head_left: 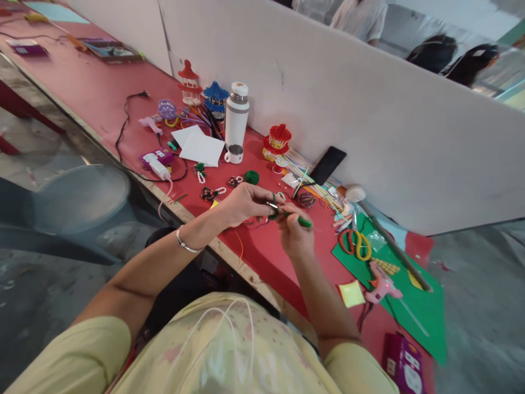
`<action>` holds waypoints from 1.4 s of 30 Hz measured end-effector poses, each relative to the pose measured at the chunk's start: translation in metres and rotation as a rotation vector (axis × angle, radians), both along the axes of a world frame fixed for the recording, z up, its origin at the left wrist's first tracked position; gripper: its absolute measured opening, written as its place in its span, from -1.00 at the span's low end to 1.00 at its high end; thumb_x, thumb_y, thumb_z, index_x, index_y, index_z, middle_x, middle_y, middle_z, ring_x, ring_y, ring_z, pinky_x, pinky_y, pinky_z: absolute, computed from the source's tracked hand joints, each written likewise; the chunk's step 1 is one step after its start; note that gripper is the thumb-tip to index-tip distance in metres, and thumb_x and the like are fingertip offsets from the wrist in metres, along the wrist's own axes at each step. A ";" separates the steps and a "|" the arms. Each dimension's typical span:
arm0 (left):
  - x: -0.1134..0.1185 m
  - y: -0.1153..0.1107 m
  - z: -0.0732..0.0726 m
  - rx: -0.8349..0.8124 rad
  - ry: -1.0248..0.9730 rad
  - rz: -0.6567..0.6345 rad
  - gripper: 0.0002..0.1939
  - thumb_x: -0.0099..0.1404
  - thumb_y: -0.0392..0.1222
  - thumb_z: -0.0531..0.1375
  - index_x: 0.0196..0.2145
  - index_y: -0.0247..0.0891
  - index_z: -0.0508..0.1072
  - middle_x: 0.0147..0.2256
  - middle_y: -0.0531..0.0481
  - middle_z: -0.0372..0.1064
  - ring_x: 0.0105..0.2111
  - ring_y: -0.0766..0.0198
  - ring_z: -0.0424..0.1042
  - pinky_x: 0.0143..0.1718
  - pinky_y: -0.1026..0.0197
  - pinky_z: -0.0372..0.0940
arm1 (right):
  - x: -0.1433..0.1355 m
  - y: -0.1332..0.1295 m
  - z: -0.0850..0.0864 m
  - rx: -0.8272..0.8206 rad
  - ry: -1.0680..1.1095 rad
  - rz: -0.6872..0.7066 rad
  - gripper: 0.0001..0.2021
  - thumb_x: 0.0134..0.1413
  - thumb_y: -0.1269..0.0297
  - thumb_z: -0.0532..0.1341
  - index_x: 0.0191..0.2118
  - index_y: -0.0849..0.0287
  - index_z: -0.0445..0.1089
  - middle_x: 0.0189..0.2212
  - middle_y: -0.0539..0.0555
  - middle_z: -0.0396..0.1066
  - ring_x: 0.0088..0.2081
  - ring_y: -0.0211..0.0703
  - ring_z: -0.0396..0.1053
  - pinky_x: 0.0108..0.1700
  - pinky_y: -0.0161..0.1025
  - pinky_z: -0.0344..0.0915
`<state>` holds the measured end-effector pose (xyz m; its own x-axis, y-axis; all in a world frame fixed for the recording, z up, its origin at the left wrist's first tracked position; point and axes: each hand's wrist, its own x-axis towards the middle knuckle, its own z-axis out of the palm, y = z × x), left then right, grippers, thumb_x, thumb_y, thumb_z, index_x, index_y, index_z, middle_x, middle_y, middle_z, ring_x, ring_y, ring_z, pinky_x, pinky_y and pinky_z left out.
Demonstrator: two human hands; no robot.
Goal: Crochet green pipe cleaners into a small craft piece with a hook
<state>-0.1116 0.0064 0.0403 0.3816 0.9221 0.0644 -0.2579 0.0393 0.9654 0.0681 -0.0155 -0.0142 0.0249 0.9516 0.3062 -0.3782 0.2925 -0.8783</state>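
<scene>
My right hand (pixel 296 235) is wrapped round a green-handled metal tool (pixel 304 221); its metal end points left, towards my left fingers, and I cannot make out its exact kind. My left hand (pixel 243 203) is closed at the fingertips on a small dark green piece (pixel 274 198), partly hidden by the fingers. Both hands are close together above the red table (pixel 262 249). Just beyond them lie a round green pad (pixel 251 177) and a coil of dark multicoloured cord (pixel 305 200). White-beaded trinkets (pixel 213 193) lie left of my left hand.
A white flask (pixel 237 117) and cup (pixel 234 154) stand by the partition. On the right, scissors (pixel 356 244), a stick (pixel 394 249) and a pink glue gun (pixel 383 284) lie on a green sheet (pixel 430 312). A phone (pixel 328 164) leans behind; cables cross the left side.
</scene>
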 end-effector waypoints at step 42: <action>-0.004 -0.003 -0.012 0.349 0.451 0.355 -0.83 0.13 -0.28 0.36 -0.29 -0.29 0.72 -0.32 -0.03 0.67 -0.36 0.23 0.57 -0.28 0.26 0.43 | 0.026 -0.001 0.026 0.627 -0.755 -0.233 -0.83 0.30 0.35 0.35 -0.08 -0.06 0.63 -0.20 0.05 0.69 -0.14 -0.08 0.59 -0.06 -0.02 0.52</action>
